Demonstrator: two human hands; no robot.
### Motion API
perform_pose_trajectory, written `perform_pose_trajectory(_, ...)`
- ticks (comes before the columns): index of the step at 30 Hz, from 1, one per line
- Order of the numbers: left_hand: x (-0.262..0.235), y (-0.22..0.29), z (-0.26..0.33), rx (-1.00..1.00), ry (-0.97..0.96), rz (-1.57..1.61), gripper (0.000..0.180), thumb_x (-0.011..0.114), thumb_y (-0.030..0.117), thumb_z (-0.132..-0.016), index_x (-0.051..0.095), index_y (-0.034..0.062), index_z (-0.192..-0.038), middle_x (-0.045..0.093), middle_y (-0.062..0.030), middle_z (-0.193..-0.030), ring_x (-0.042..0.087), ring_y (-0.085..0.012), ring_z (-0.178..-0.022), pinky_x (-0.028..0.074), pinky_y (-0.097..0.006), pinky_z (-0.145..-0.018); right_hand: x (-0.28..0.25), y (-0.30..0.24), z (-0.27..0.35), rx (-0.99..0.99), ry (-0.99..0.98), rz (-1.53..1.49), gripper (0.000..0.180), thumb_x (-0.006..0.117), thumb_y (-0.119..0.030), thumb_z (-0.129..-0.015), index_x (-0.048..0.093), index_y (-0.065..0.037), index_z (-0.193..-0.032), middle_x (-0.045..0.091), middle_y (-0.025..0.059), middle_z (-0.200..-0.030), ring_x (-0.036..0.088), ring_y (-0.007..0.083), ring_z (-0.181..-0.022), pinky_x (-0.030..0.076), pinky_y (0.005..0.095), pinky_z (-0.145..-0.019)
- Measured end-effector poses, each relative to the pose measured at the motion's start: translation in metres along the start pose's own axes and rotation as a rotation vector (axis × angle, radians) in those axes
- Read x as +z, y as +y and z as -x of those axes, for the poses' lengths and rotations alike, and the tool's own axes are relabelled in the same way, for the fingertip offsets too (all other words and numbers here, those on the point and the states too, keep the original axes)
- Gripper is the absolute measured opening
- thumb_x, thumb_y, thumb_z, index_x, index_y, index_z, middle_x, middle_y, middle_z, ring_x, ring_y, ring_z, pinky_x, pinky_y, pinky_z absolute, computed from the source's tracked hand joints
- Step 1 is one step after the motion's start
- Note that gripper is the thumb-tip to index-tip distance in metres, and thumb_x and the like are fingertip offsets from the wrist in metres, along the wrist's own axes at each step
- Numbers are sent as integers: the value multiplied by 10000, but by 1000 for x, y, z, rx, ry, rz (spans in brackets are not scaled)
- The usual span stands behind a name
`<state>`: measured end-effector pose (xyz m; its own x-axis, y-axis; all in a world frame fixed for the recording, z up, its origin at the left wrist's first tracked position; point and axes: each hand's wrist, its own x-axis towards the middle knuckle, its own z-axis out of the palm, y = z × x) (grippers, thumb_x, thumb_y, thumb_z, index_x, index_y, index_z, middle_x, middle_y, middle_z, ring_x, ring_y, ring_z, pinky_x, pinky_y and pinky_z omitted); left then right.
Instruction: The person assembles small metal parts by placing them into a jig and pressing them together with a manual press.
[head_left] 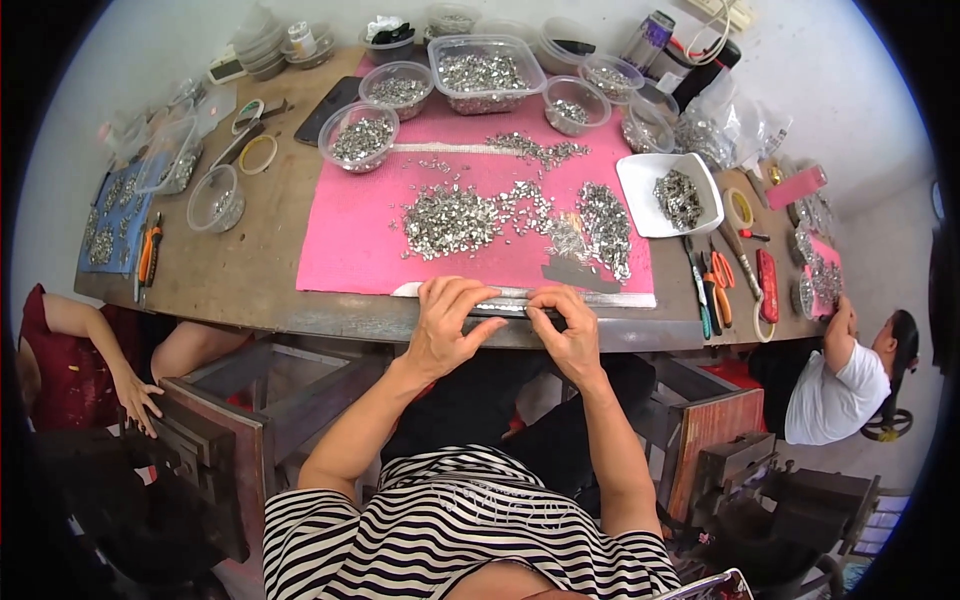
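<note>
A narrow dark strip with a row of small shiny silver pieces (pixel 508 308) lies along the table's front edge, between my two hands. My left hand (pixel 445 318) curls around its left part, fingers on the far side and thumb on the near side. At its right part my right hand (pixel 566 330) grips with thumb and bent fingers. My fingers hide both ends of the strip. Just beyond, on a pink mat (pixel 345 235), lie a large heap of small silver metal pieces (pixel 450 222) and a smaller heap (pixel 604 230). A flat grey piece (pixel 580 277) rests near the mat's front edge.
Plastic tubs of metal pieces (pixel 482 75) line the back. Right of the mat stand a white dish (pixel 645 200), pliers (pixel 720 275) and a red-handled tool (pixel 767 285). A phone-like black slab (pixel 328 110) lies left. Co-workers sit at both sides; one person's hand (pixel 135 400) shows left.
</note>
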<state>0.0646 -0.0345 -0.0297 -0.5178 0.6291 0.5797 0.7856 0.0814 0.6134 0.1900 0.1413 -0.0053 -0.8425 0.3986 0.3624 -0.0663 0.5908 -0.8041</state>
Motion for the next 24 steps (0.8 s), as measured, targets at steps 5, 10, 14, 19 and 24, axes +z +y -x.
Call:
perform_pose_trajectory(5, -1, 2, -1, -6, -12, 6, 400, 849, 248, -784, 695, 91, -1118, 652, -60, -1085, 589, -251, -1046, 369, -428, -991, 0, -1, 0, -62, 8, 73, 119, 720, -17, -840, 672, -34, -947, 715, 86, -976, 670, 266, -918, 468, 376, -857)
perform_pose_trajectory(10, -2, 2, -1, 4, -25, 2, 374, 832, 232, -801, 696, 93, -1120, 649, -56, -1071, 583, -249, -1031, 367, -423, -982, -1, -1, 0, -142, -6, 170, 146, 707, -3, -835, 657, -44, -965, 704, 81, -964, 664, 270, -900, 457, 379, -855)
perform_pose_trajectory(14, -1, 2, -2, 8, -23, 6, 353, 821, 234, -813, 699, 94, -1114, 650, -53, -1062, 583, -246, -1022, 367, -418, -977, -6, 0, -4, -231, -35, 229, 164, 705, 9, -838, 646, -47, -980, 695, 73, -953, 658, 255, -887, 442, 374, -863)
perform_pose_trajectory(19, -1, 2, -3, 10, -11, 5, 327, 812, 239, -823, 706, 94, -1097, 653, -51, -1037, 582, -243, -1001, 366, -410, -967, -6, 1, -6, -283, -51, 254, 180, 710, 26, -826, 641, -46, -976, 686, 69, -940, 651, 247, -867, 434, 372, -855)
perform_pose_trajectory(24, 0, 2, -2, 6, -15, 4, 311, 807, 225, -827, 708, 96, -1093, 653, -51, -1028, 581, -242, -988, 365, -409, -964, -3, 2, -5, -328, -18, 295, 202, 712, 33, -820, 637, -48, -989, 688, 68, -935, 653, 244, -854, 433, 375, -852)
